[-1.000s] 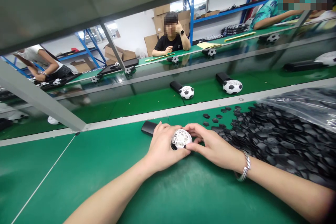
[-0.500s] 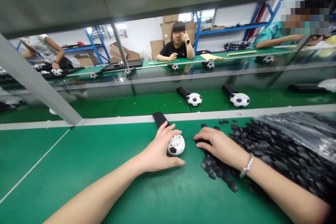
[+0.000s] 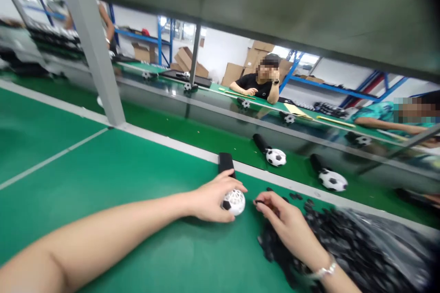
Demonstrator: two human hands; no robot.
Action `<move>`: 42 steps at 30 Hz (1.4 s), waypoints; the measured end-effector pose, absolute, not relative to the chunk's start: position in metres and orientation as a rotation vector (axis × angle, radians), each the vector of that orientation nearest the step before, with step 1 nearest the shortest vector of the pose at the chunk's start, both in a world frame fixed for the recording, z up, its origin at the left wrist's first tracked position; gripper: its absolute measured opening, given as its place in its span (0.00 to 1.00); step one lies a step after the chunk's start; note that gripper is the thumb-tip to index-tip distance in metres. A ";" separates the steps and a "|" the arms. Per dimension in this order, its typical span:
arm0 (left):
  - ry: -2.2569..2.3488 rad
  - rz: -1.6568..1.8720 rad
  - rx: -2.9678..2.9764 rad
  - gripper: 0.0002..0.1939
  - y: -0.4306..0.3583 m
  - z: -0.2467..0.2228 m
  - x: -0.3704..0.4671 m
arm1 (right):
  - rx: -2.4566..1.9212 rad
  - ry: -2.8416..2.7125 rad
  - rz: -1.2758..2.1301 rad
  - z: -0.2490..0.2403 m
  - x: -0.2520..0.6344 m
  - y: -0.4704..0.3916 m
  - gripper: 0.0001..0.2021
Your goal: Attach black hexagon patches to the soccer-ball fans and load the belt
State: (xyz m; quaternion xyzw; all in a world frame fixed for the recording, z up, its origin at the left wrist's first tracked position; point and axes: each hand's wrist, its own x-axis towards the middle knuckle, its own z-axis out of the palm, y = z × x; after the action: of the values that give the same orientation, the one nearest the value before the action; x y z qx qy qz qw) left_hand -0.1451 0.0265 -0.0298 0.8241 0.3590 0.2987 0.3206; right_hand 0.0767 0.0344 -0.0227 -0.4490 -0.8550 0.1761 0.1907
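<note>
My left hand (image 3: 209, 199) is curled round a white football-patterned ball (image 3: 237, 202), fingers over its top and thumb along its near side. The ball shows an open white lattice and a black patch on its left. A flat black strap-like piece (image 3: 226, 163) extends from behind my fingers toward the table's far edge. Just right of the ball, my right hand (image 3: 288, 224) pinches a small black piece (image 3: 260, 202) between thumb and forefinger. Beneath and beside this hand spreads a heap of small black pieces (image 3: 343, 233), somewhat blurred.
A green conveyor (image 3: 192, 139) beyond the pale table edge carries football-patterned balls (image 3: 276, 157) with black pieces attached. Clear plastic (image 3: 388, 233) lies over the heap. A grey post (image 3: 99, 64) rises at left. Several people sit or stand across the line, one in black (image 3: 259, 84).
My right hand has lifted off the loose pieces with a small black piece pinched in its fingertips. My left thumb has closed in on the ball. The view has tilted.
</note>
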 end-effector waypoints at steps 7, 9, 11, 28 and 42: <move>1.109 0.736 2.056 0.34 0.019 -0.027 -0.143 | -1.160 -2.106 0.965 -0.024 0.062 0.019 0.07; 1.032 0.660 2.075 0.32 0.020 -0.023 -0.143 | -1.121 -2.054 1.050 -0.022 0.062 0.018 0.07; 0.939 0.605 2.101 0.32 0.022 -0.020 -0.143 | -1.085 -1.994 1.134 -0.019 0.061 0.017 0.07; 0.944 0.683 2.083 0.25 0.022 -0.022 -0.133 | -1.143 -1.958 1.161 -0.019 0.051 0.012 0.06; 0.973 0.685 2.016 0.24 0.019 -0.020 -0.130 | -1.092 -1.827 1.317 -0.026 0.048 0.015 0.10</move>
State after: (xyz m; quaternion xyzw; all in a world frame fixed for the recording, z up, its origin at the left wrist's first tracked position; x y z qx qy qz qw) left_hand -0.1300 0.0189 -0.0196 0.7932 0.3827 0.2696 0.3896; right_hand 0.0484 0.0147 -0.0263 -0.4141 -0.6929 0.4998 0.3140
